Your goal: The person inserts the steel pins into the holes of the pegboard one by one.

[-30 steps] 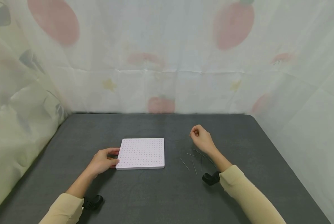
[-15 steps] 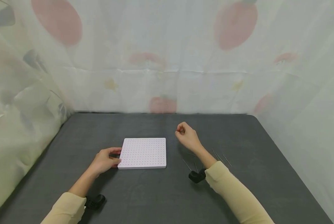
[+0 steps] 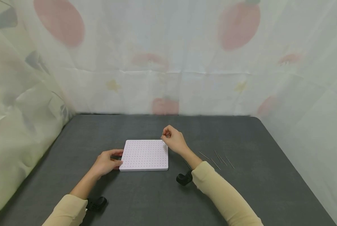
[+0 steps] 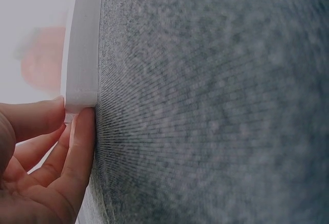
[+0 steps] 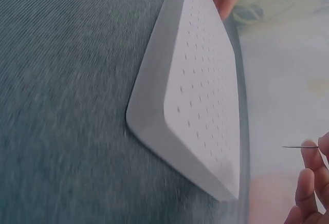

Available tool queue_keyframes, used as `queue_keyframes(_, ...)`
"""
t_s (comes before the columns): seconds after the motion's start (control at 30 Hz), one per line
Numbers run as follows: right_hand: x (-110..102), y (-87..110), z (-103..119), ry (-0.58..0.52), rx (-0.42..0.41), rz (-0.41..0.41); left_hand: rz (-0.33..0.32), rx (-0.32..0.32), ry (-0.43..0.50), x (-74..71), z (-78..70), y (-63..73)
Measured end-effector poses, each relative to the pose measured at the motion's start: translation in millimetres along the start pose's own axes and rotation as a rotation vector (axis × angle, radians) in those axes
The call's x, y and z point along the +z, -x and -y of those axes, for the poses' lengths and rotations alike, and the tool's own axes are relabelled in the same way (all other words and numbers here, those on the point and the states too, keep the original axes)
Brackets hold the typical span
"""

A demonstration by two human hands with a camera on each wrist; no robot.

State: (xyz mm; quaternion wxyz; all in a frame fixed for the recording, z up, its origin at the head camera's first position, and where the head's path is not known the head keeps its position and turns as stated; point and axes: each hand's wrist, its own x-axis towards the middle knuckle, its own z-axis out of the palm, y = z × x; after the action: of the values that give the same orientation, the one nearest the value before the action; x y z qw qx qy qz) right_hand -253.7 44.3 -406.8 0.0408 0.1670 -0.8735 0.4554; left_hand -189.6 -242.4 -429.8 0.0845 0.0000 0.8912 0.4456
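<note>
A white pegboard with rows of small holes lies flat on the table. My left hand holds its left edge; in the left wrist view the thumb is on the board's upper corner and the fingers lie against its side, close to the tabletop. My right hand pinches a thin metal pin between thumb and fingertips. That pin points down over the board's far right corner in the head view. In the right wrist view its tip sticks out from the fingers, over the board's surface.
Several loose metal pins are scattered on the dark grey table right of the board, one partly hidden by the right wrist. Small black wrist cameras hang under both forearms. A pale printed curtain encloses the back and sides.
My right hand has moved left with the pin, from beyond the loose pins to over the board's far right corner. The left hand and the board have stayed in place.
</note>
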Motion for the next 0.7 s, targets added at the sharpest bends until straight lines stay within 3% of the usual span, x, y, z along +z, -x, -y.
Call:
queue_keyframes(0.4,32,-11.0,17,-0.003,-0.052,0.033,-0.009,-0.008,-0.01,-0.2,2.8,-1.4)
queue_keyframes(0.7,52,-13.3,27,0.056,-0.083,0.069,-0.016,0.007,-0.013,0.4,2.4,-1.6)
